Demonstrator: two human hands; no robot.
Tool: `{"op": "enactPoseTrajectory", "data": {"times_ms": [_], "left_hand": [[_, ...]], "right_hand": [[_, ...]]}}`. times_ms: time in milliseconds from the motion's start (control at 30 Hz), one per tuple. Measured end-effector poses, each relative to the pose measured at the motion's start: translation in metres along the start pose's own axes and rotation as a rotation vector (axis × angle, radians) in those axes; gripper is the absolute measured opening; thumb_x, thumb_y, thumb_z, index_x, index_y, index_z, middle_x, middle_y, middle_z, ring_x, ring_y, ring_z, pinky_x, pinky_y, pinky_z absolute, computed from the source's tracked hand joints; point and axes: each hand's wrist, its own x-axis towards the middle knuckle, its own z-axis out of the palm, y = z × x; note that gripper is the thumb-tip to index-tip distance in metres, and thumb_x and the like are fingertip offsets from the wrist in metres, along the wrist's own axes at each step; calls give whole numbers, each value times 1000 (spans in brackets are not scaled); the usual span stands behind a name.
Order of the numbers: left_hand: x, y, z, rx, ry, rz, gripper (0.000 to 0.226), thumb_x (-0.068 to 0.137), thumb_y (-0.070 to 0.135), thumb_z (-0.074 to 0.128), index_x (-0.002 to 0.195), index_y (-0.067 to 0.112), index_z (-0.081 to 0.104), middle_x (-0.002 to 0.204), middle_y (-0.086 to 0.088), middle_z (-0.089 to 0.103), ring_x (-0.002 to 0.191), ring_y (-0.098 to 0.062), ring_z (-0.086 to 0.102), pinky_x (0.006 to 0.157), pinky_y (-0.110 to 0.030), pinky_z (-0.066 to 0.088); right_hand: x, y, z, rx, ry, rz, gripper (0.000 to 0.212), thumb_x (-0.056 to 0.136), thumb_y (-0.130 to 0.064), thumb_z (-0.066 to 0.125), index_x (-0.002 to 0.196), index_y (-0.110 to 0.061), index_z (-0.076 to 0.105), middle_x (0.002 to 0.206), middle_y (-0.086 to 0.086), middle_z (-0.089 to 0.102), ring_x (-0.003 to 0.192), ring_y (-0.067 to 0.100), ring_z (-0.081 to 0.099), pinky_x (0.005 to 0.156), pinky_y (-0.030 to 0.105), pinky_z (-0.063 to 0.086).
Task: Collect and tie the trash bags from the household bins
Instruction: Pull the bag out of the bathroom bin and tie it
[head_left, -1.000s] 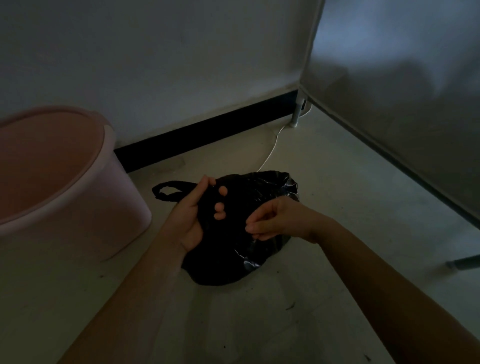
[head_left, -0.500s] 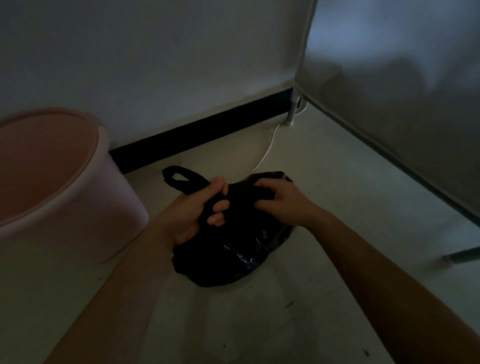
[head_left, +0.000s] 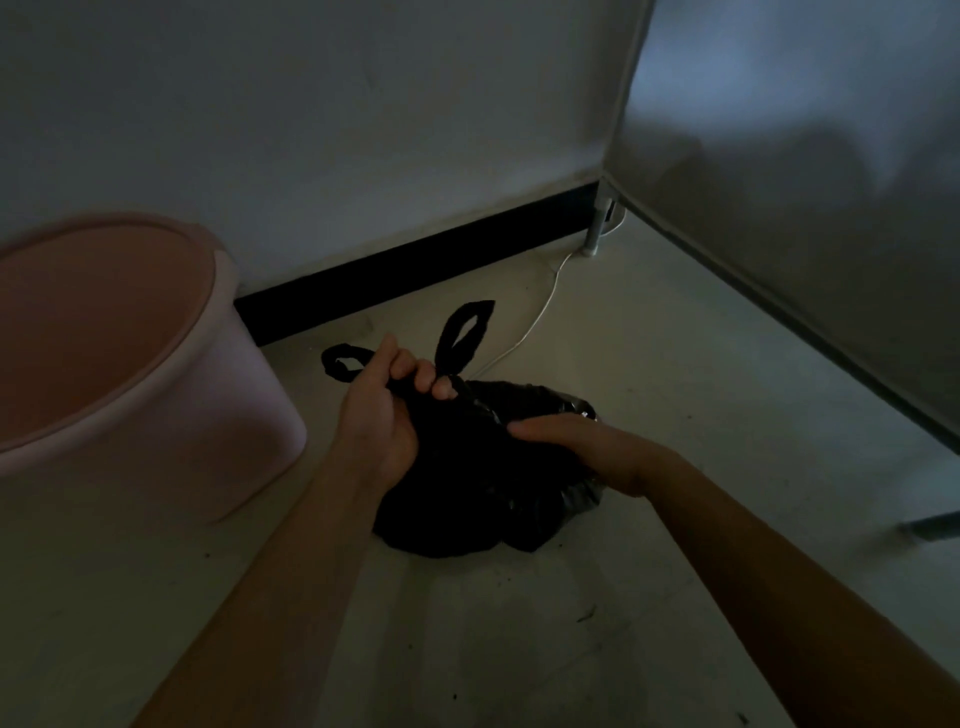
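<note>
Grey wall (head_left: 363, 130): fills the top of the view, with a black skirting (head_left: 415, 270) along its foot
Floor (head_left: 675, 389): pale, dim, flecked with small bits of dirt
Panel (head_left: 805, 208): a grey sheet on a thin frame, closing the right side
Bin (head_left: 218, 415): pink, on the floor at the left, just beside the left arm and apart from the bag; no liner shows in it
Bag (head_left: 467, 509): black, out of the bin, lying on the floor between the two hands, its neck gathered up at the far side
Left hand (head_left: 382, 415): fingers curled tight round the gathered neck
Right hand (head_left: 587, 447): lies over the top of the bag with the thumb stretched towards the left hand; its fingers are hidden on the far side, so I cannot tell whether they grip or only press
Loops: one (head_left: 467, 332) stands up past the left fingers, the other (head_left: 343, 361) pokes out to the left; no finished knot shows
Cable (head_left: 540, 306): thin, white, running from the corner to just behind the bag
Step, as I judge it: closing the neck, the tie not yet made
Risks: the loops could slip out of one fist before they are crossed; a hard pull could tear the thin plastic at the neck; the cable could catch as the bag is lifted; the poor light makes a loose knot easy to miss
</note>
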Motion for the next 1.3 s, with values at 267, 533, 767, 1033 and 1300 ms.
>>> {"op": "enactPoseTrajectory", "data": {"times_ms": [267,533,767,1033,1300], "left_hand": [[-7,-1,11,186,-147,-61,47,104,41,38,62,20,30,59,-1,34,55,-17,40,65,-31,39],[2,6,14,396,-67,193,55,99,56,36,58,19,35,98,-7,70,97,-21,65,100,-41,47],[1,-1,-19,122,275,153,53,107,36,29,56,20,28,44,2,26,42,-18,37,68,-38,51],[13,15,-24,392,321,232,61,105,55,24,72,13,53,66,-4,63,67,-21,67,75,-39,57],[-5,27,4,1545,362,306,100,79,83,0,87,8,65,82,-11,64,78,-29,64,72,-37,48]], "right_hand": [[8,-20,5,79,312,-279,52,86,-70,43,121,-36,63,123,2,68,112,18,64,97,35,47],[8,-34,-7,264,692,-412,26,96,-32,62,100,-9,75,90,8,76,76,11,73,70,22,56],[11,25,-68,349,1058,-61,35,96,-29,62,111,2,68,74,4,63,71,20,55,59,30,40],[6,8,-54,338,948,-298,18,101,-35,54,99,-23,67,95,-3,71,79,12,67,74,27,53],[10,-34,-21,189,728,-467,30,104,-41,43,116,-25,66,108,3,71,89,16,73,76,27,60]]}}
